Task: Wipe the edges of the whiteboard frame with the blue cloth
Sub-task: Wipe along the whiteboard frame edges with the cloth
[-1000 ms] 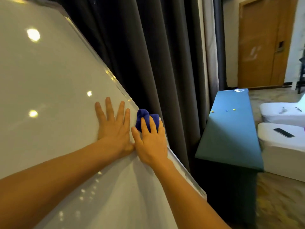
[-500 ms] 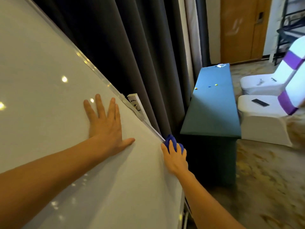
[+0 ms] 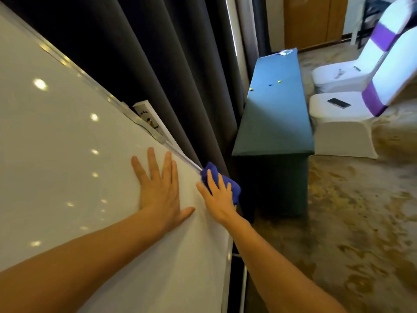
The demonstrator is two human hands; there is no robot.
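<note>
The whiteboard (image 3: 67,166) fills the left of the view, its silver frame edge (image 3: 94,89) running diagonally down to the right. My left hand (image 3: 160,190) lies flat on the board surface, fingers spread, holding nothing. My right hand (image 3: 217,197) presses the bunched blue cloth (image 3: 230,186) against the frame edge near the board's lower right corner. The cloth wraps over the edge, and part of it is hidden under my fingers.
Dark grey curtains (image 3: 180,75) hang right behind the board. A white power strip (image 3: 151,119) sits behind the frame. A teal table (image 3: 275,109) stands to the right, then white covered chairs (image 3: 345,123) with a phone (image 3: 339,103) on one. Patterned carpet lies below.
My right hand slid the cloth down the frame edge to the lower corner region. My head tilted down and right, showing more floor. My left hand stayed flat on the board.
</note>
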